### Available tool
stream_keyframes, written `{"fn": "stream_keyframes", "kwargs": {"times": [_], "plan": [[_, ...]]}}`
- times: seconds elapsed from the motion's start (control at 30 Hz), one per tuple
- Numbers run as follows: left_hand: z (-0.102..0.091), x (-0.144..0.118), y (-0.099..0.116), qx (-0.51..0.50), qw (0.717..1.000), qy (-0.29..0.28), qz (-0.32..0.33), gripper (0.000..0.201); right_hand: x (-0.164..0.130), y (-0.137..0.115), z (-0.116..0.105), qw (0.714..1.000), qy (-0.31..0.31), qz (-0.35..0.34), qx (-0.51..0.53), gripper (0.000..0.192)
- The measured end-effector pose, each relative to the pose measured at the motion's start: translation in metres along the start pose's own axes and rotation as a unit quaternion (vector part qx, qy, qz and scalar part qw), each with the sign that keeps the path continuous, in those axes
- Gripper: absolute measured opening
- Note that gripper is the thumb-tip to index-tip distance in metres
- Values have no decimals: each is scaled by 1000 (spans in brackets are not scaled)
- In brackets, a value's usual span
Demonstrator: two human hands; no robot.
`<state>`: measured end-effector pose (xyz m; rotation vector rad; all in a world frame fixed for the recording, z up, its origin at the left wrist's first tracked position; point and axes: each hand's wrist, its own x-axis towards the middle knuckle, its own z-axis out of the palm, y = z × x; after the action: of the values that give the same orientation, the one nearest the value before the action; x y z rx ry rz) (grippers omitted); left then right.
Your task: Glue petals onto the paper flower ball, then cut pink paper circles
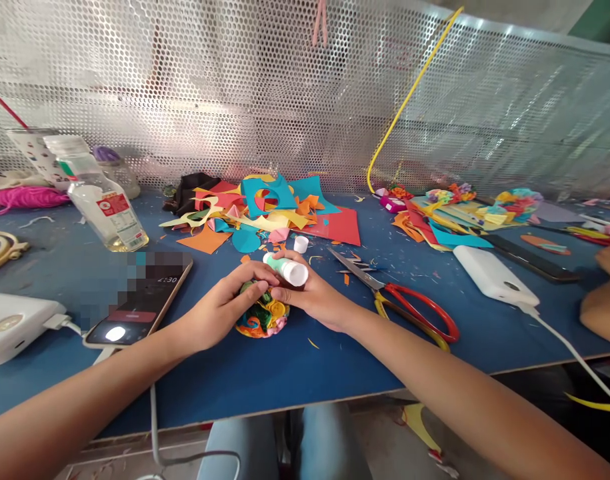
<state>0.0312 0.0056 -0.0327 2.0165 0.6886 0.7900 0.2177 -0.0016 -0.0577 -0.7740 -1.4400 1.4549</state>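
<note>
My right hand (312, 293) is closed around a white and green glue stick (287, 269), its round white end facing right and toward me. Below it on the table is a round decoration of colourful coiled paper flowers (265, 317). My left hand (229, 301) grips this decoration from its left side, with thumb and fingers bent over its top edge. The tips of both hands meet above it and cover its far part. A small white cap (301, 245) stands just beyond the glue stick. To the right lie large scissors (405, 307) with red and yellow handles, blades parted.
Coloured paper scraps (265, 210) are piled at the back. At left are a phone (145, 307), a power bank (17, 327) and a clear bottle (107, 207). Another power bank (495, 277) and a co-worker's hand (607, 293) are at right. A perforated metal screen (285, 87) stands behind.
</note>
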Motion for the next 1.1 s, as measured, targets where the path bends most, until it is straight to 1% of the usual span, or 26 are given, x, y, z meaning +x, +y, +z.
{"fn": "stream_keyframes", "kwargs": {"times": [0.07, 0.17, 0.27, 0.37, 0.47, 0.53, 0.6, 0.67, 0.73, 0.83, 1.0, 1.1], "plan": [[3, 0, 0, 14, 1000, 12, 14, 21, 0, 0, 0, 1000, -3, -5, -15, 54], [8, -2, 0, 41, 998, 35, 24, 19, 1, 0, 2, 998, 1, -31, -56, 55], [12, -2, 0, 62, 996, 59, 26, 18, 1, 1, 4, 991, 10, -62, -116, 53], [13, -1, -1, 63, 995, 73, 13, 21, 0, 1, 5, 985, 14, -67, -158, 51], [8, 0, -3, 44, 997, 70, -13, 26, -1, -2, 1, 991, 11, -27, -130, 48], [4, 0, -2, 29, 997, 61, -27, 29, -2, -5, -4, 998, -8, 18, -66, 49], [0, -1, -2, 21, 998, 45, -37, 28, -3, -8, -8, 998, -40, 58, -1, 54], [-2, -2, -1, 20, 999, 28, -38, 26, -3, -9, -10, 995, -58, 76, 35, 59], [-2, -3, -1, 23, 999, 22, -33, 26, -3, -8, -10, 995, -56, 76, 40, 58], [1, -3, -2, 32, 999, 30, -19, 21, -1, -4, -6, 997, -54, 57, 24, 59], [10, -2, 0, 42, 997, 69, -1, 15, -1, 1, 0, 999, -41, -3, -29, 58], [12, -2, 1, 31, 996, 86, -6, 13, 0, 2, 2, 998, -31, -21, -53, 55]]}}
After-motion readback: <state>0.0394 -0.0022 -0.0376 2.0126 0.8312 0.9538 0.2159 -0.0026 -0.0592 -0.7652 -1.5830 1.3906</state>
